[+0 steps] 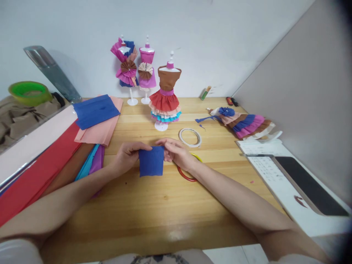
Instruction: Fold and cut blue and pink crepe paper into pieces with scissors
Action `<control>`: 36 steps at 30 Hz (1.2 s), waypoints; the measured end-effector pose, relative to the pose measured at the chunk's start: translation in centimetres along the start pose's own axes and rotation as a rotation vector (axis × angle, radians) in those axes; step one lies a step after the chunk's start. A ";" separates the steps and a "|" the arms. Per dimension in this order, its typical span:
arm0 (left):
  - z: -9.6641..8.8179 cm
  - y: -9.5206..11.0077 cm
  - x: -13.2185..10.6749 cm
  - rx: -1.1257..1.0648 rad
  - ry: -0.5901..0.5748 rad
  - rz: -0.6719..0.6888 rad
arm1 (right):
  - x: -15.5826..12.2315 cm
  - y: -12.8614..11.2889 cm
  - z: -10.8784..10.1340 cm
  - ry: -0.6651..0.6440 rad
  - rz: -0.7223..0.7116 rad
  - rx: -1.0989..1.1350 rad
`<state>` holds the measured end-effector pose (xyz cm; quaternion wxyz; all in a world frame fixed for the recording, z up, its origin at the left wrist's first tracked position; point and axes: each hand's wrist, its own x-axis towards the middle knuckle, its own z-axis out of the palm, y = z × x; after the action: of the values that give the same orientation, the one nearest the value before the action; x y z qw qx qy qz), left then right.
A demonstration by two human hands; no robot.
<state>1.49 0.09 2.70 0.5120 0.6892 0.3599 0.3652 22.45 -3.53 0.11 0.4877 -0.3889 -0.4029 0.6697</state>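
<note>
Item 1: blue crepe-paper square (151,162), 1 piece. Condition: shaped with near-straight edges, flat, unpleated, attached to nothing; judged an early stage for this piece. The remaining work on it cannot be told from this view. Position: between the 2 hands, hanging below the fingertips.

Item 2: left hand (128,159), thumb closed over the square's upper left corner.

Item 3: right hand (177,152), thumb and fingers pinching the upper right edge.

Item 4: red-and-yellow ring (183,176), partly hidden beneath the right wrist.

Item 5: white tape roll (189,145), lying flat just beyond the right hand.

Item 6: crepe-paper sheets, left of the left hand: red (52,161), turquoise (87,162), peach (110,132) and, on the peach, folded blue (96,111), among others.

Item 7: tiered-dress form (165,99), upright, ahead of the hands. Brown bodice, magenta waistband and ruffled skirt are in place and look complete; no rosette shows on its front.

Item 8: dressed form with blue flower (247,123), lying on its side, beyond and right of the right hand.

Item 9: 2 rosette-trimmed forms, magenta-and-blue (128,69) and magenta-and-lilac (147,69), upright, farthest ahead by the wall.
</note>
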 end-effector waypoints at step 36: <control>0.5 -0.4 0.3 -0.534 -0.143 -0.625 | -0.6 -0.6 1.1 0.078 -0.059 -0.310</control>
<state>2.03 0.19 2.21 0.7826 0.4137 0.4077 0.2239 21.78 -4.19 1.14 0.4567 -0.4733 -0.4932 0.5693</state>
